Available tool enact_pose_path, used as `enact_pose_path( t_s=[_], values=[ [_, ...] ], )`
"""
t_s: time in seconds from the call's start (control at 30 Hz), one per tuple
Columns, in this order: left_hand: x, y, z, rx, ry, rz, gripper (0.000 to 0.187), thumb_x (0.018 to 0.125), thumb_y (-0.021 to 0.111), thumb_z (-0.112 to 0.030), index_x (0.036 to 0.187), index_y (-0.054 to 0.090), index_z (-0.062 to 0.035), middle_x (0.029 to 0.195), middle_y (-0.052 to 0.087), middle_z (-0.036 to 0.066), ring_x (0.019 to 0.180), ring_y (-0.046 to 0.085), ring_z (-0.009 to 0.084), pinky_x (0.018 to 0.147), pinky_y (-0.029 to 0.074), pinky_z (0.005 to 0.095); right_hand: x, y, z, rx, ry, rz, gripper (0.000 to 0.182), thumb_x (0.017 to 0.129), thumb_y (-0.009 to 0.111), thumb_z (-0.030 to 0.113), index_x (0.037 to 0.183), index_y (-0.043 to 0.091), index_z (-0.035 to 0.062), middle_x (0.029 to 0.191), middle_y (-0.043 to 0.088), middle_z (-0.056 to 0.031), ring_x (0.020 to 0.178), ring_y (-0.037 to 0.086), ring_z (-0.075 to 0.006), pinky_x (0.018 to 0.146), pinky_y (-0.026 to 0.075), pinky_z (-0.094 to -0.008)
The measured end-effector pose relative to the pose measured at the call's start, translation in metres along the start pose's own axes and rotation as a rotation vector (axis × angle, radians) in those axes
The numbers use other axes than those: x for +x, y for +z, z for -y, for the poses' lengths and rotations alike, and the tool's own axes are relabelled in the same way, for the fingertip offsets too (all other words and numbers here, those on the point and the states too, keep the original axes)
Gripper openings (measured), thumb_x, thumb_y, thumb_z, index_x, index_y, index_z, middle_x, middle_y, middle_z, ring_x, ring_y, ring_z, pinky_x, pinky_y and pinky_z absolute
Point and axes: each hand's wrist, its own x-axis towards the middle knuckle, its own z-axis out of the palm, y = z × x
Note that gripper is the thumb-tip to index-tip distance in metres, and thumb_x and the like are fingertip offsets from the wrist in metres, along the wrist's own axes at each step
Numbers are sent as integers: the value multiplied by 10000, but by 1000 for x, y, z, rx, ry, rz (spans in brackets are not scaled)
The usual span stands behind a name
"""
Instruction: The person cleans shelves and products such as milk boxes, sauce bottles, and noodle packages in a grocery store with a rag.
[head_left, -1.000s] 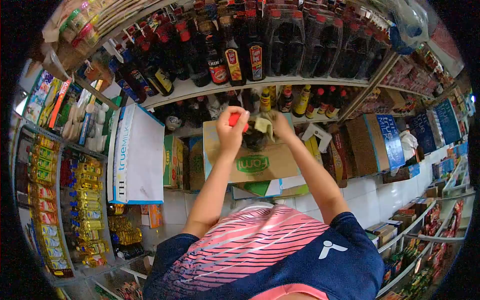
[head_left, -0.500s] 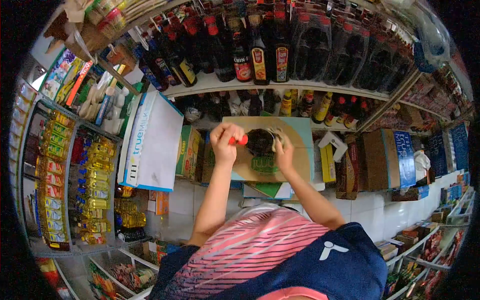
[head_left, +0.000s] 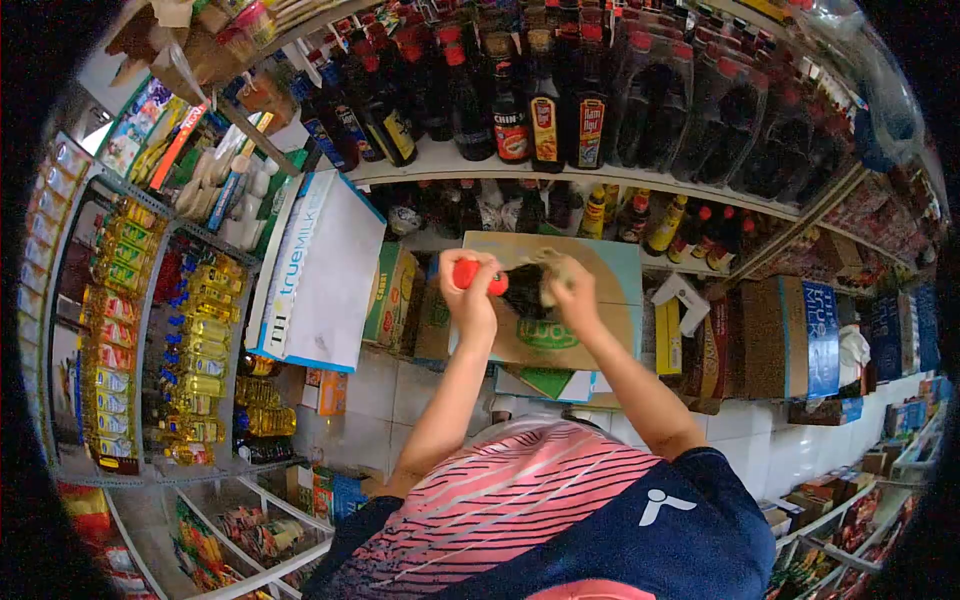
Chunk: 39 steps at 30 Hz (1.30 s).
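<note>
My left hand point(head_left: 474, 300) is closed around the red-capped neck end of a dark bottle point(head_left: 524, 292), held over a cardboard box. Part of the red cap point(head_left: 478, 276) shows between the fingers. A pale cloth point(head_left: 547, 268) is bunched in my right hand point(head_left: 572, 295), against the bottle's other end. That hand is slightly blurred, and its fingertips are partly hidden by the cloth. Beneath both hands lies the cardboard box point(head_left: 612, 335) with a green printed mark.
A shelf point(head_left: 440, 172) of dark sauce bottles point(head_left: 590, 110) runs across the back, with more bottles below. On the left stand a white-and-blue milk carton point(head_left: 325, 275) and racks of oil bottles point(head_left: 205, 350). Further boxes point(head_left: 765, 320) sit to the right.
The view has shifted, so the surroundings appear further right. The bottle has turned in my left hand, showing more red, and my right hand with the cloth has moved along it.
</note>
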Motion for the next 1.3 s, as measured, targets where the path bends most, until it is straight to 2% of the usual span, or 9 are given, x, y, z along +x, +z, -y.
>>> enact_pose_path(
  t_s=[0.13,0.23,0.3,0.43,0.63,0.87,1.03,1.1,1.3],
  values=[
    [7,3,0,-161,-28,325,239,677,565,33,801,388,-69,662,486,51,666,505,151,648,419,285,-38,-29,-69,296,671,-99,237,766,523,167,909,565,-17,837,595,-101,741,552,-163,646,429,-297],
    [6,1,-2,-95,-50,406,201,694,523,30,812,394,-70,734,473,51,672,509,180,700,415,312,-39,-23,-41,426,708,-172,243,786,514,171,918,562,-28,832,586,-87,752,545,-155,635,416,-283],
    [4,10,-13,108,-201,-16,173,710,518,10,827,416,-66,747,482,49,689,516,168,709,415,297,-16,-14,10,227,300,-147,231,768,543,173,907,565,-10,849,593,-89,784,549,-197,713,418,-304],
    [-2,9,-14,32,-232,165,181,669,504,38,805,430,-55,753,485,45,731,510,150,721,401,264,19,4,84,-147,-72,19,212,712,567,218,854,580,60,830,573,-148,771,553,-314,653,435,-363],
    [-12,17,-19,48,-239,240,269,654,546,43,868,426,-67,806,485,31,775,485,123,695,401,244,12,-13,57,-5,55,109,260,729,512,226,917,578,59,776,582,-154,703,568,-297,629,437,-350],
    [-10,6,-27,-176,-216,-299,189,759,595,-102,815,415,-105,714,418,10,617,443,103,516,375,242,-44,-14,-18,102,416,-44,261,757,508,212,936,567,32,763,574,-132,680,554,-213,620,420,-314],
    [-21,21,-8,-169,-147,116,187,746,590,-108,768,406,-85,655,424,18,555,420,114,522,363,237,-7,-9,64,-88,-61,-37,251,782,511,230,919,557,25,818,570,-158,744,551,-314,644,418,-350],
    [-24,32,-6,-129,-121,300,171,754,579,-95,805,417,-73,674,453,31,567,440,125,535,377,247,-1,-19,86,-85,37,70,251,791,500,234,911,559,22,835,565,-173,776,547,-331,657,421,-352],
    [-30,37,-1,44,-59,61,174,788,562,-123,877,424,-65,706,495,46,612,484,127,568,401,249,-30,-29,55,-29,249,-57,258,814,461,227,881,541,-8,799,569,-172,735,559,-299,629,416,-340]
  ],
)
